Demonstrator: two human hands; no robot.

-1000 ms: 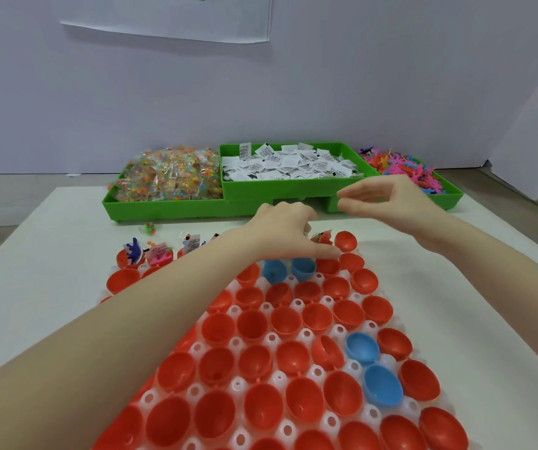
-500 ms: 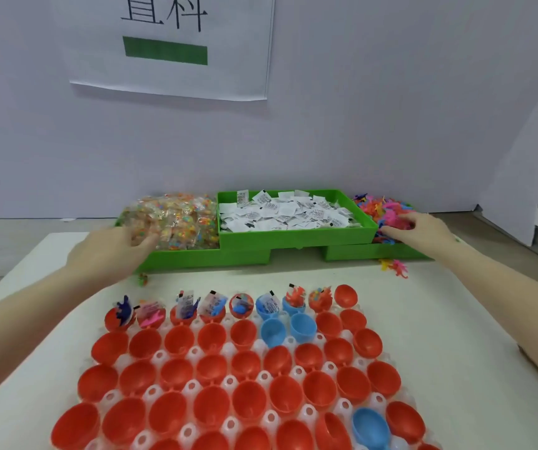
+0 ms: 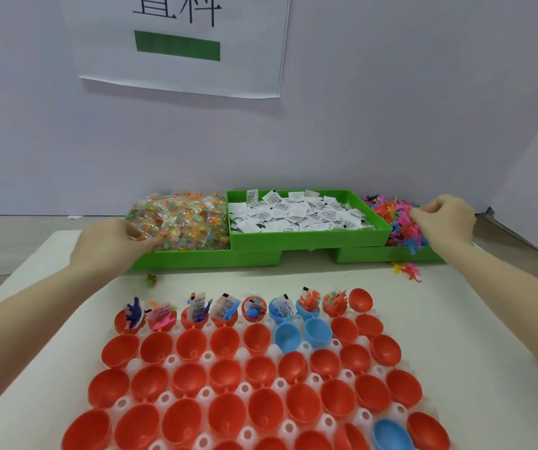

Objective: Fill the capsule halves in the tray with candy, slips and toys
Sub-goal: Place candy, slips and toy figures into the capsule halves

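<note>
Crinkly clear candy packets (image 3: pixel 180 222), heaped in the left green bin (image 3: pixel 202 257), have the left hand (image 3: pixel 111 243) on them, its fingers curled into the near edge of the pile and pinching a packet. Over on the far side, the right hand (image 3: pixel 444 219) sits on the bright plastic toys (image 3: pixel 397 219), fingers bent down into the tangle and gripping at them. Between the two hands, the raised middle bin (image 3: pixel 306 238) is full of white printed slips (image 3: pixel 297 212). A few toys (image 3: pixel 407 271) lie spilled on the bench (image 3: pixel 488 336) just in front of the right bin, and one small candy piece (image 3: pixel 151 280) lies loose near the left one.

Closer in, the white tray (image 3: pixel 245 388) holds rows of capsule halves (image 3: pixel 228 375), mostly red with a few blue. Eight cups in the far row carry contents poking out; the ninth cup (image 3: pixel 360 299), at the right end, is empty, like the nearer rows.

Pale cream covers the bench top. Behind the bins stands a plain lilac-grey wall with a white paper sign (image 3: pixel 183 43), black characters and a green bar on it.
</note>
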